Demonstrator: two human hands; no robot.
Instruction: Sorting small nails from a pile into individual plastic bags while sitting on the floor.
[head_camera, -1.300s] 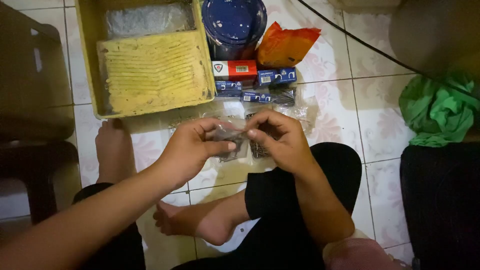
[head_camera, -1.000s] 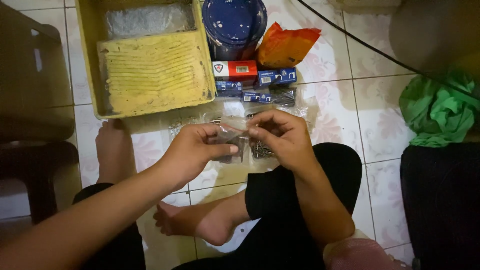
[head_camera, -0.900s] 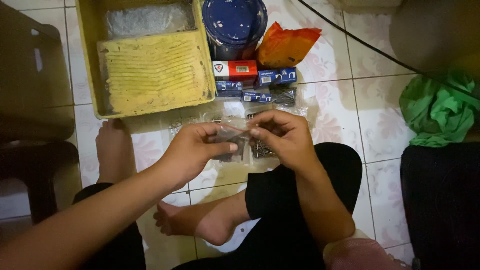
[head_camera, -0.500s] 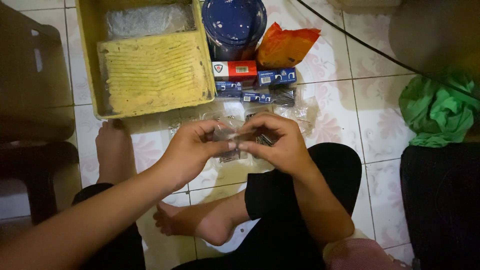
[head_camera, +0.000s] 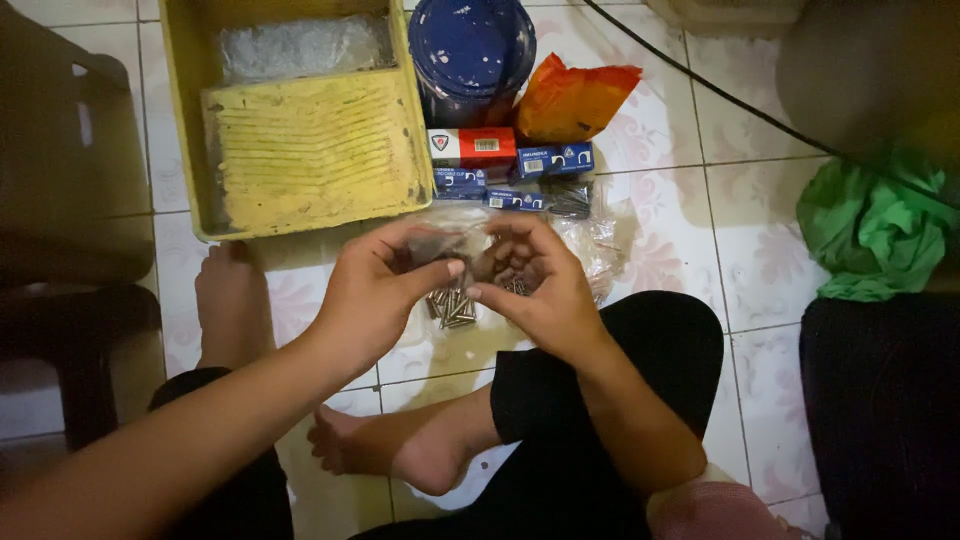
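Note:
My left hand (head_camera: 375, 290) and my right hand (head_camera: 535, 285) meet over the tiled floor, thumbs almost touching. Between them they pinch a small clear plastic bag (head_camera: 455, 245), with a bunch of small metal nails or screws (head_camera: 452, 305) hanging just below the fingers. Both hands grip the bag's upper edge. More crumpled clear plastic (head_camera: 595, 250) lies behind my right hand.
A yellow paint tray (head_camera: 305, 150) lies ahead on the floor. A blue paint can (head_camera: 470, 50), an orange packet (head_camera: 570, 100), and small red and blue boxes (head_camera: 510, 165) are beside it. A green cloth (head_camera: 870, 230) sits at right, a black cable (head_camera: 700, 80) behind, my bare feet below.
The hands have drawn closer together on the bag, and the bunch of nails now shows below the fingers. Everything else stays put.

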